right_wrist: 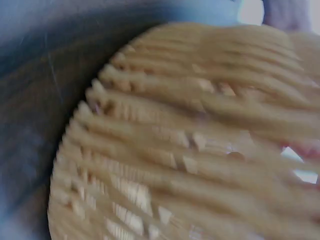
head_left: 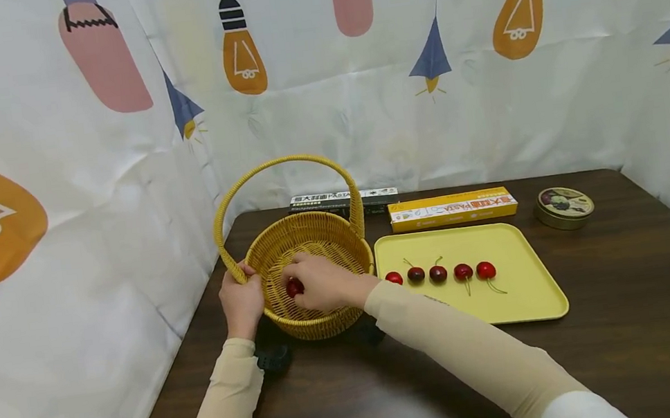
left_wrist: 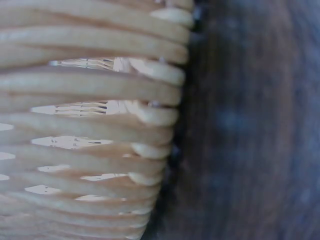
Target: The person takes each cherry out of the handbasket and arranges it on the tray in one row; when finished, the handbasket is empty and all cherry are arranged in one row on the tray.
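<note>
A yellow woven basket (head_left: 312, 329) with a tall hoop handle (head_left: 294, 159) stands on the dark table. My left hand (head_left: 242, 304) grips it at its left side, where the handle meets the rim. Inside the basket, low over its bottom, my right hand (head_left: 322, 283) pinches a dark red cherry (head_left: 294, 287) between thumb and fingers. Close-up weave of the basket wall (left_wrist: 85, 122) fills much of the left wrist view. The same wall (right_wrist: 165, 145) blocks most of the right wrist view, blurred, and hides the fingers.
Right of the basket lies a yellow tray (head_left: 522, 297) with several cherries (head_left: 438, 274) in a row. Behind stand a black pasta box (head_left: 374, 198), a yellow pasta box (head_left: 453, 209) and a round tin (head_left: 563, 207). A patterned curtain (head_left: 323, 113) hangs behind the table.
</note>
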A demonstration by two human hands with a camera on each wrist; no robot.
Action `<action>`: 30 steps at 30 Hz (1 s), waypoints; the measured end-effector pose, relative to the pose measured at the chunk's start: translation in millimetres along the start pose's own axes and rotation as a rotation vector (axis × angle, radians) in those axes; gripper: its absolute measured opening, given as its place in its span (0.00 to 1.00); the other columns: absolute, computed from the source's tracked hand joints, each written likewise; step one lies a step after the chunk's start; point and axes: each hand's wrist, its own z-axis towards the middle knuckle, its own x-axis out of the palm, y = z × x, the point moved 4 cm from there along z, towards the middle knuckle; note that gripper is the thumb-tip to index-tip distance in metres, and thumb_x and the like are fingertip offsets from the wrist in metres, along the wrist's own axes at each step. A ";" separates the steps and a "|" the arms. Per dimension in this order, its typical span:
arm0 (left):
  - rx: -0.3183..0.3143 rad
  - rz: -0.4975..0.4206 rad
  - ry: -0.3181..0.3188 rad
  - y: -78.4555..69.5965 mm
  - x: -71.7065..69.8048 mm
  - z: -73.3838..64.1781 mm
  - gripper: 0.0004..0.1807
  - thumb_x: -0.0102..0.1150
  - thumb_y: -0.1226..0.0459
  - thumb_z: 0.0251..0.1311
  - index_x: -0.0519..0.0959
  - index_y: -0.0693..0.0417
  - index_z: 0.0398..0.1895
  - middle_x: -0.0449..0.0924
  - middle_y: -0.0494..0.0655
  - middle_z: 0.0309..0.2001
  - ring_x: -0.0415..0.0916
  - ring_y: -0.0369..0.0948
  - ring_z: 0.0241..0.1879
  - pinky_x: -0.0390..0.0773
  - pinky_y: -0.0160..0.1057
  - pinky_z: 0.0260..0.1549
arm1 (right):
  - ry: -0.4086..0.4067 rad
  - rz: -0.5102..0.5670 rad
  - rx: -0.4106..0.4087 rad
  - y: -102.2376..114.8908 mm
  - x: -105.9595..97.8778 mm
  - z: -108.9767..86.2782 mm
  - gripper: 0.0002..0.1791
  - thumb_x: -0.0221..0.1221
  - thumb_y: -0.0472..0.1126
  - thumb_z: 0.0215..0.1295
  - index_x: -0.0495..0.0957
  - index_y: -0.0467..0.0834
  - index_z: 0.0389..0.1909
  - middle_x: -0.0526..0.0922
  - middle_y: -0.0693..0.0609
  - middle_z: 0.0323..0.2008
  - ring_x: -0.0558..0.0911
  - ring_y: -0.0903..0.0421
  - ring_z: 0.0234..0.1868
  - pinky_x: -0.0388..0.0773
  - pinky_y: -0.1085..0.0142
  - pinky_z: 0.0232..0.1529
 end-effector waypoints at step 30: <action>-0.027 -0.018 0.011 0.6 2.8 2.2 0.04 0.50 0.69 0.60 0.71 0.57 0.38 0.76 0.59 0.53 0.71 0.50 0.39 0.69 0.37 0.32 | -0.445 0.380 0.170 -82.9 -62.5 -113.6 0.15 0.65 0.42 0.62 0.81 0.45 0.50 0.81 0.56 0.41 0.81 0.60 0.34 0.79 0.62 0.35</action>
